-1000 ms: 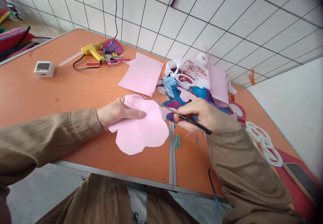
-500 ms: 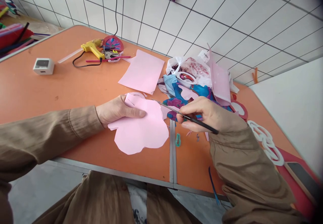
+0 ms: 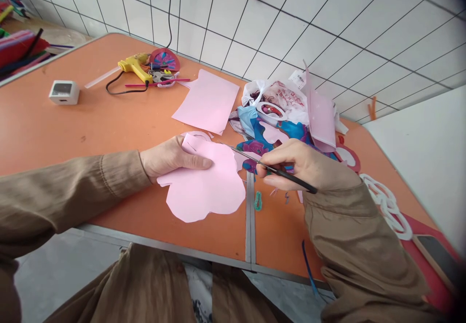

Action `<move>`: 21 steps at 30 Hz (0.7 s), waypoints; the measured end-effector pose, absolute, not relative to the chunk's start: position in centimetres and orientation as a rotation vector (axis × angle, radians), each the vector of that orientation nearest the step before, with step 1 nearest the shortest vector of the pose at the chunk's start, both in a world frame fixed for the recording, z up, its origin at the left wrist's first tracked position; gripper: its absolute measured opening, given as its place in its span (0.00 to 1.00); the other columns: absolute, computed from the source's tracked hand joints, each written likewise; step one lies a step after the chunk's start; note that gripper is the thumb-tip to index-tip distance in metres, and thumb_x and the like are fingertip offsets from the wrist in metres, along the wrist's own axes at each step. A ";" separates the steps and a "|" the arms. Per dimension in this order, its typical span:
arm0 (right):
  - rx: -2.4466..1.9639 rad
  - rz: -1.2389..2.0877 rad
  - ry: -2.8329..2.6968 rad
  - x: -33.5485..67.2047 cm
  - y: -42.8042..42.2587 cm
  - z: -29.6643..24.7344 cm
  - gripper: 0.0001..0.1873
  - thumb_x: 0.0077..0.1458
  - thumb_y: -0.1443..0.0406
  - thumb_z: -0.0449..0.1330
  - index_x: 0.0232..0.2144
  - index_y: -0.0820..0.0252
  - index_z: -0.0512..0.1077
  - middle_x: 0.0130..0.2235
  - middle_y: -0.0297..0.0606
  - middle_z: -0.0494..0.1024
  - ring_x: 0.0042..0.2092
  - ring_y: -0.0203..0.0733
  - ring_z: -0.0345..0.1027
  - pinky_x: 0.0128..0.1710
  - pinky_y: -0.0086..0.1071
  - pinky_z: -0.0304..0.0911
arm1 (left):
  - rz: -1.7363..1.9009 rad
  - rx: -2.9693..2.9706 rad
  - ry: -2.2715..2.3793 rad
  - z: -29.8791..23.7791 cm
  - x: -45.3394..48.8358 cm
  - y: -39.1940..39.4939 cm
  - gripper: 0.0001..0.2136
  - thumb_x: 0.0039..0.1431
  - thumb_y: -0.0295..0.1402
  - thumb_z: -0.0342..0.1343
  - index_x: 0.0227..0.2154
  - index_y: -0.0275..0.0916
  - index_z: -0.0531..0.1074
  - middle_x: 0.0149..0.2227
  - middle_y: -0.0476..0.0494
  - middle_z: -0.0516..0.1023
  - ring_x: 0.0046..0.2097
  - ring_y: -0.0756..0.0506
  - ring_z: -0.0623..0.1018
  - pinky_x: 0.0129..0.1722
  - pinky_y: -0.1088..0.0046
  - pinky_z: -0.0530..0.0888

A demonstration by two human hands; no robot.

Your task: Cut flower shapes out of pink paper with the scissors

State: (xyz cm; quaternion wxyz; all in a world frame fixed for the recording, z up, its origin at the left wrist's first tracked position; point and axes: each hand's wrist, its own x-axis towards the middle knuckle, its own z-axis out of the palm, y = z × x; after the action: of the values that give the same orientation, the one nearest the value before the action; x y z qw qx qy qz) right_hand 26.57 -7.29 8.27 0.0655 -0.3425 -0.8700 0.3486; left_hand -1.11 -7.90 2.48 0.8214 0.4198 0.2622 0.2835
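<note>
I see the left hand (image 3: 171, 159) pinching a pink sheet (image 3: 207, 187), the right hand (image 3: 306, 166) gripping scissors (image 3: 295, 181) at its two o'clock edge; if the sheet flexes, cuts could stray.

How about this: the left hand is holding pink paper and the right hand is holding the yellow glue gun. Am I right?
Not quite: the right hand is holding black-handled scissors. The yellow glue gun lies on the orange table, as the head view shows. The left hand is indeed holding pink paper.
</note>
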 end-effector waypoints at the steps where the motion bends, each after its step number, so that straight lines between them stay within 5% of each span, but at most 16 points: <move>1: -1.007 1.059 -2.631 26.6 -7.2 8.3 0.06 0.50 0.69 0.57 0.22 0.61 0.67 0.18 0.27 0.61 0.19 0.28 0.50 0.18 0.27 0.50 | 0.604 0.896 0.560 2.6 -1.1 -7.9 0.20 0.50 0.27 0.69 0.47 0.35 0.74 0.34 0.39 0.82 0.48 0.33 0.81 0.44 0.58 0.79; 15: -0.979 1.016 -2.690 26.8 -7.0 8.1 0.08 0.53 0.67 0.57 0.23 0.62 0.69 0.20 0.31 0.63 0.21 0.30 0.52 0.20 0.28 0.51 | 0.600 0.917 0.598 2.9 -0.9 -8.2 0.13 0.48 0.29 0.70 0.36 0.34 0.75 0.34 0.38 0.81 0.48 0.33 0.80 0.45 0.57 0.78; 21: -0.987 0.980 -2.693 26.8 -7.0 7.9 0.08 0.53 0.67 0.57 0.23 0.61 0.68 0.20 0.31 0.64 0.21 0.31 0.52 0.20 0.28 0.51 | 0.628 0.888 0.628 2.9 -0.9 -8.2 0.19 0.46 0.28 0.71 0.42 0.35 0.74 0.37 0.38 0.81 0.44 0.35 0.82 0.43 0.56 0.78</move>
State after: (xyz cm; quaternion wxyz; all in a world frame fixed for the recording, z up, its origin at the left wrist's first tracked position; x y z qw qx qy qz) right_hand 26.83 -7.03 7.93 0.0554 -0.3252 -0.8871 0.3230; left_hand -0.90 -8.21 2.93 0.8092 0.4154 0.2938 0.2937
